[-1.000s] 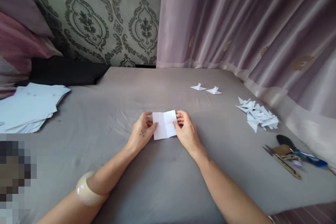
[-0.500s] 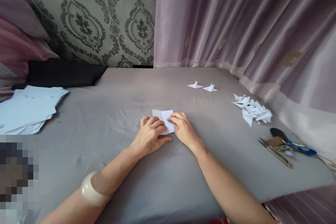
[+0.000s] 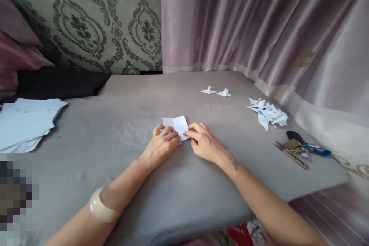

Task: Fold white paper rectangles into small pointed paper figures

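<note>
A small square of white paper [image 3: 180,123] with a crease down it lies on the grey cloth in front of me. My left hand [image 3: 164,142] is closed over its lower left part, fingers bent and thumb tucked close to them, hiding that corner. At the right edge, my right hand [image 3: 203,140] pinches the paper between thumb and forefinger. Farther back stand two folded paper birds [image 3: 224,92], side by side. To the right lies a heap of similar folded white paper pieces [image 3: 269,112].
A stack of white sheets [image 3: 25,119] lies at the left by a black cloth [image 3: 57,82]. On the right are pointed tweezers [image 3: 292,156] and blue-handled scissors [image 3: 317,149]. A curtain [image 3: 225,23] hangs along the back and right. The grey surface [image 3: 138,92] ends at the lower right.
My left thumb has drawn in toward the fingers. My right hand has shifted lower along the paper's edge, and the paper is turned slightly. The whole view has shifted a little.
</note>
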{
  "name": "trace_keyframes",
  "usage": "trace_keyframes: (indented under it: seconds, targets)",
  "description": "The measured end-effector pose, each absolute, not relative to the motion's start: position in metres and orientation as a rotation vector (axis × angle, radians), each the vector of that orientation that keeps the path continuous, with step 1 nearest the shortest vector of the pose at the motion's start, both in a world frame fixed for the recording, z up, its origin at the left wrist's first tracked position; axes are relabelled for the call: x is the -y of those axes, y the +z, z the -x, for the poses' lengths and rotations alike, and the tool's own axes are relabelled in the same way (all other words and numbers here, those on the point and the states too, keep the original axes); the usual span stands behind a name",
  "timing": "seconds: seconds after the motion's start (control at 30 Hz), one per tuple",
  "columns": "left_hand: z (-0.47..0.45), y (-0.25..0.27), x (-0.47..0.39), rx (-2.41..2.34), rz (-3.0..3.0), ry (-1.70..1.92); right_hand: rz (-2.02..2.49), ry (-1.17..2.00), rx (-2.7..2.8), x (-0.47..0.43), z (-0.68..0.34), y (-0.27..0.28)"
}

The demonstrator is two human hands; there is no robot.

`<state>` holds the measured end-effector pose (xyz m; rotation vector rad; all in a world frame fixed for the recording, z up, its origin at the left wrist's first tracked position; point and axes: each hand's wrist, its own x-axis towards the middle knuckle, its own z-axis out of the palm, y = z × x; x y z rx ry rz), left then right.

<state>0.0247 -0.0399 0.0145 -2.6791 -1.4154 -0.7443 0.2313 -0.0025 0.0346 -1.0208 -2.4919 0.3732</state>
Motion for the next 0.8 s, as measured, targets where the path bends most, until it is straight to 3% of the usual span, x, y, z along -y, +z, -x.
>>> trace_keyframes:
  seconds: [0.8]
  targets:
    - [-0.029,0.024,0.038,1.326,2.615,-0.407,1.163,0.207,2.576,0.026,-0.237,0.034]
